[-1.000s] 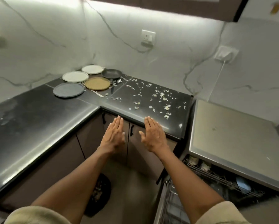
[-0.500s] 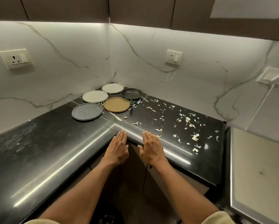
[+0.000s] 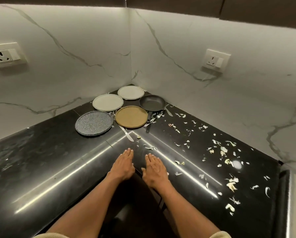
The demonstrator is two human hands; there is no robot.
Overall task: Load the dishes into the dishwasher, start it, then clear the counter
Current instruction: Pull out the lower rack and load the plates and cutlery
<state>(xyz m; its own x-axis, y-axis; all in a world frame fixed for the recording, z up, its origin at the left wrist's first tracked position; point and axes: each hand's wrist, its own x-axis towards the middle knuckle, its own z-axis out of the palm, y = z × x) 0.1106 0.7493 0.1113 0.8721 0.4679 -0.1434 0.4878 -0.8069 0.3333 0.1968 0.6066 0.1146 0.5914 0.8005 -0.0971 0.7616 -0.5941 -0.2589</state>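
Your left hand (image 3: 123,166) and right hand (image 3: 155,169): flat, fingers straight, gripping nothing, at worktop (image 3: 49,160) inner corner | beyond them: four plates, tan plate (image 3: 131,116) central; frying pan (image 3: 152,102) right of it; knife (image 3: 127,133) nearer you; scraps (image 3: 221,150) farther right.

Four plates sit on the black counter (image 3: 40,169) toward twelve o'clock: a speckled grey plate (image 3: 94,123), a tan plate (image 3: 131,116), and two pale ones, the nearer pale plate (image 3: 107,102) and the corner pale plate (image 3: 131,92). One frying pan (image 3: 152,102) at one o'clock. Two knives, one knife (image 3: 126,133) below the tan plate, another knife (image 3: 168,112) right of the pan. At least one fork (image 3: 158,115). Two wall sockets, the left socket (image 3: 6,54) at ten o'clock, the right socket (image 3: 215,60) at two. Two hands, left hand (image 3: 124,164) and right hand (image 3: 155,169). The scraps (image 3: 222,150) are too many to count
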